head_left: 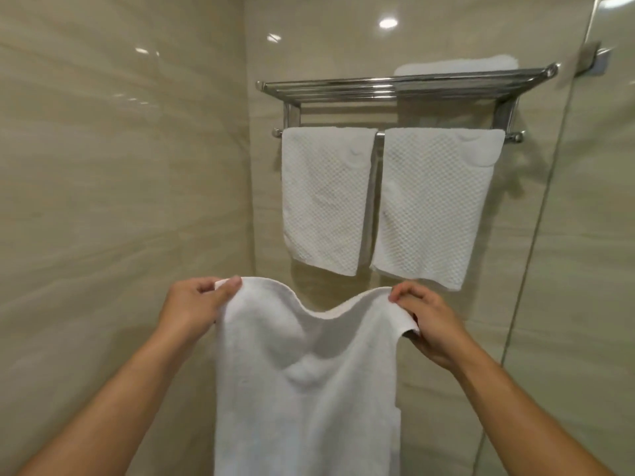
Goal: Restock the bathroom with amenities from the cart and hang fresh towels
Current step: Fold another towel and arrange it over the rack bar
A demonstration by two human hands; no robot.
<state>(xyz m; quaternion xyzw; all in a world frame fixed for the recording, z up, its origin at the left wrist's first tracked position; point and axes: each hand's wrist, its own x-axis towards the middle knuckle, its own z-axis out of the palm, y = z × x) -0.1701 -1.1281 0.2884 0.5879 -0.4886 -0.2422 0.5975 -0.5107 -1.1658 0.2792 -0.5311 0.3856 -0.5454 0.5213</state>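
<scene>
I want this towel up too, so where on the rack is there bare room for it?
The shelf's left stretch is bare, beside the folded towel at its right. The rail is crowded: two waffle towels leave only a narrow gap between them.

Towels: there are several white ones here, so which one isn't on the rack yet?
The plain towel held up by both hands, left hand and right hand. Two waffle-textured towels hang on the bar; another lies on the shelf.
</scene>
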